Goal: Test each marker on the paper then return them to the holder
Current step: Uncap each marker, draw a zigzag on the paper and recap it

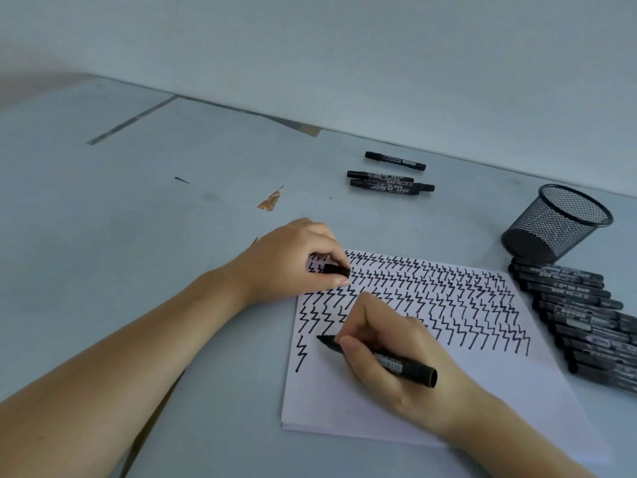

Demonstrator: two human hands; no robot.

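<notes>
Right hand [389, 360] curled round an uncapped black marker [393, 363], tip down on the paper [362, 401] at the start of a new row, just beside the last zigzag. Left hand [293, 260] pinching the cap [337, 269] between thumb and fingers, resting on the upper left corner of the sheet and so keeping it flat. Risk from here, as a judgement: sheet sliding if the left hand lifts during the stroke, giving a broken line; fresh ink smearing under the heel of the right hand; cap slipping from the light pinch and rolling away on the surface [138, 236]. Mesh holder [555, 224] to the right, tilted or lying over, appearing empty, touching or nearly touching the paper's far right corner; hard to load in that pose, markers likely to roll out. Long row of markers [579, 322] packed along the right edge of the paper, close to the holder's mouth and in the way of a reach there. Three more markers [389, 179] lying apart beyond the paper, near the wall.
</notes>
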